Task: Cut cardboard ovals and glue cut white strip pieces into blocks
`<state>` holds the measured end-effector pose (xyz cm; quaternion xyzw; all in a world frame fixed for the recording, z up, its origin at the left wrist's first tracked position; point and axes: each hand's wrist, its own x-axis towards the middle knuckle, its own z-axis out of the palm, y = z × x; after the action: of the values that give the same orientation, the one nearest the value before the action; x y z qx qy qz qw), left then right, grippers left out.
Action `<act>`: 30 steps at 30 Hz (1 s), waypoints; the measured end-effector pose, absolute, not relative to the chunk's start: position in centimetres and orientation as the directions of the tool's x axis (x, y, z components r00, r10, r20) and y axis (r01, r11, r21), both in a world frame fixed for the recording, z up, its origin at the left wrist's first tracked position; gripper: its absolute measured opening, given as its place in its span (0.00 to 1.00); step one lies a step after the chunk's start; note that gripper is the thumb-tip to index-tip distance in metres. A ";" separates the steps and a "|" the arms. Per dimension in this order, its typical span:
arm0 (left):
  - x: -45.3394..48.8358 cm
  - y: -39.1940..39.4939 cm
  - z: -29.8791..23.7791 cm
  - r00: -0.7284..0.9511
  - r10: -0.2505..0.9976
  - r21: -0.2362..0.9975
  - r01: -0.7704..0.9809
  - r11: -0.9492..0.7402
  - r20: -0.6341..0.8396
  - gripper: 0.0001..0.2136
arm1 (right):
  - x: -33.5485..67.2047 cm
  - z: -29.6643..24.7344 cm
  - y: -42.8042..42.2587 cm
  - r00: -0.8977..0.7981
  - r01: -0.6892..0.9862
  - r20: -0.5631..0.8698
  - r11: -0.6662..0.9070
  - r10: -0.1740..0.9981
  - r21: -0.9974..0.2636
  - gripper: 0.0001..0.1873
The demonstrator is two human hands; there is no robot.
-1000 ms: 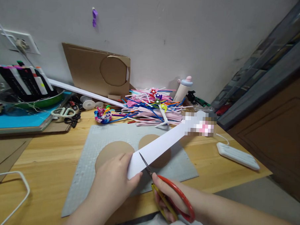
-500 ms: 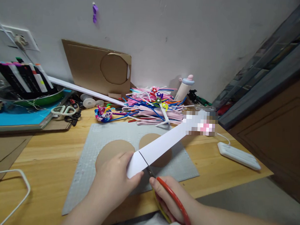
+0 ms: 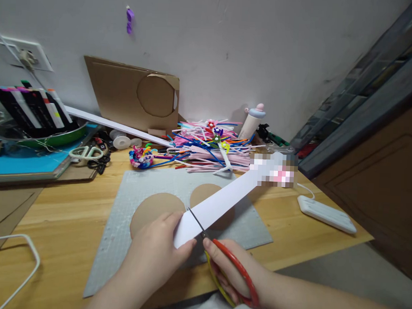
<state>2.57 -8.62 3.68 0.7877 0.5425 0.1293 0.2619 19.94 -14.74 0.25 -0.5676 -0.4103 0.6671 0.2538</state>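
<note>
A long white paper strip (image 3: 221, 201) slants up to the right above the cutting mat (image 3: 111, 246). My left hand (image 3: 157, 243) pinches its near end between thumb and fingers. In my right hand (image 3: 230, 267) is a pair of scissors (image 3: 237, 263) with red and yellow handles. Their dark blade lies across the strip just right of my left fingers; the other blade is hidden under the paper. Beneath the strip, two cardboard discs rest on the mat: the left disc (image 3: 152, 207) is partly behind my left hand, the right disc (image 3: 202, 193) partly under the paper.
Pipe cleaners (image 3: 206, 154) are heaped at the back beside a bottle (image 3: 253, 120). A cardboard sheet (image 3: 116, 91) leans on the wall. Pale-handled scissors (image 3: 86, 154) and markers (image 3: 33, 113) are at the left; a white power strip (image 3: 326, 214) lies right.
The scissors have shifted slightly left and up along the strip, and their handles look a little closer together. My left hand keeps its hold on the paper.
</note>
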 end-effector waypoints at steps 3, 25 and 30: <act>2.6 -8.5 3.3 0.377 0.923 0.582 0.768 -0.267 -0.073 0.17 | 19.9 -0.3 -14.7 -0.225 0.146 -0.533 -0.512 0.816 -0.846 0.34; -4.3 -2.9 -0.9 0.101 0.994 0.228 0.968 -0.106 0.033 0.39 | 20.5 2.7 -5.1 -0.328 0.123 -0.399 -0.380 0.856 -0.917 0.18; -7.7 -4.8 -2.1 0.016 0.998 0.283 0.959 0.000 -0.055 0.41 | 19.3 1.2 -2.1 -0.320 0.125 -0.361 -0.339 0.876 -0.932 0.14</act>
<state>-7.72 -4.83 -2.14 0.7024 0.6967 0.0811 0.1210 19.35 -2.06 1.23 -0.5049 -0.4953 0.6440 0.2916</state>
